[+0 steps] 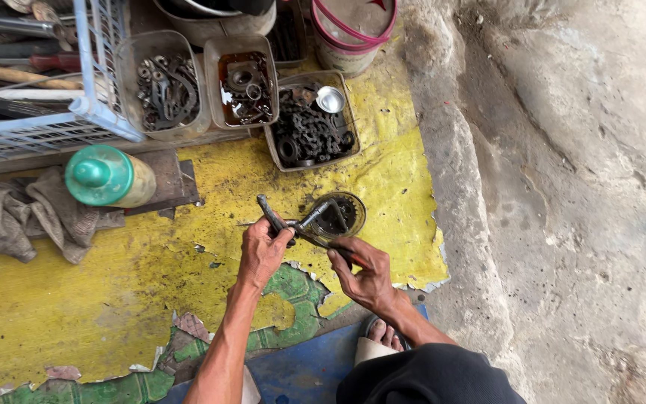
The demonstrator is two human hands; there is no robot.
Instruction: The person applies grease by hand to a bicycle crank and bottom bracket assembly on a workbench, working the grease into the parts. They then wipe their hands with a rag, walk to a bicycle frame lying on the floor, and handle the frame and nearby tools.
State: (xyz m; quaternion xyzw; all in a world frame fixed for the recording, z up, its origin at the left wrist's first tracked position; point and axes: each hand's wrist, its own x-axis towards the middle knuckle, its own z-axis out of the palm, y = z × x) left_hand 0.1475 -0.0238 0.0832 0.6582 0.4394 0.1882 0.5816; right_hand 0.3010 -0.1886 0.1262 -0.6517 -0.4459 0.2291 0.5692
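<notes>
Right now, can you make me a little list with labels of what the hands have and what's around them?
left hand: grips a dark metal tool
right hand: holds a thin metal piece that crosses the tool
just beyond hands: small round tin with dark parts
floor: yellow sheet, paint peeling to green
behind: three tubs of chains, nuts, greasy bits
left side: green-capped bottle, grey rag, white crate

Dark metal hand tool [274, 218], greasy, gripped at its lower end by the left grip [262, 251]; shaft angles up-left beyond the fingers. Second slim tool [315, 215] crosses it, one end in the right grip [362, 271]. Round dark metal part [340, 215] lies on the floor just beyond both grips, under the tool tips.
</notes>
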